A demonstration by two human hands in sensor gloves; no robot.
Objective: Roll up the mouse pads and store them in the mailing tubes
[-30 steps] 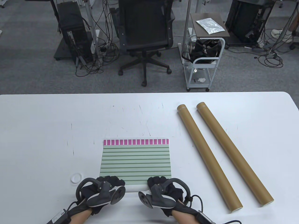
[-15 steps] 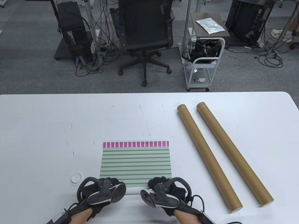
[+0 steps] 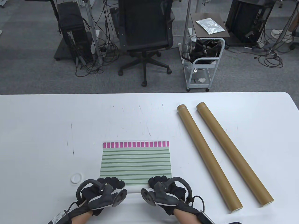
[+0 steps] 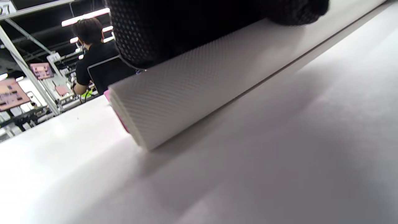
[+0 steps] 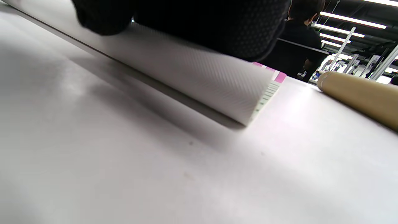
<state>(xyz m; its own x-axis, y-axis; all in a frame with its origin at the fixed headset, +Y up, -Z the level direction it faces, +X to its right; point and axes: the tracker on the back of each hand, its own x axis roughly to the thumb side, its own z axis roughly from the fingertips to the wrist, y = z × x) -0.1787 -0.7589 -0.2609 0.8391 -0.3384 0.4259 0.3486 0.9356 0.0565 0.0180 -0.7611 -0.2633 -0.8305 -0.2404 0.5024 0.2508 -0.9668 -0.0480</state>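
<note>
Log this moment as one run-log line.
step: rolling mouse pad | left hand, right hand on near rolled edge | two mailing tubes untouched, right

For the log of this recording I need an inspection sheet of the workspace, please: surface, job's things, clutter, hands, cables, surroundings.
Surface: white table, faint dark scratch marks.
Job's things: striped mouse pad, near edge rolled up, far part flat; two brown mailing tubes lying side by side to its right.
Clutter: small white ring-shaped cap left of the pad.
Hands: left hand and right hand press on the roll.
Cables: glove leads at both wrists; tangled cables on the floor.
Surroundings: office chair, cart, computer towers.
</note>
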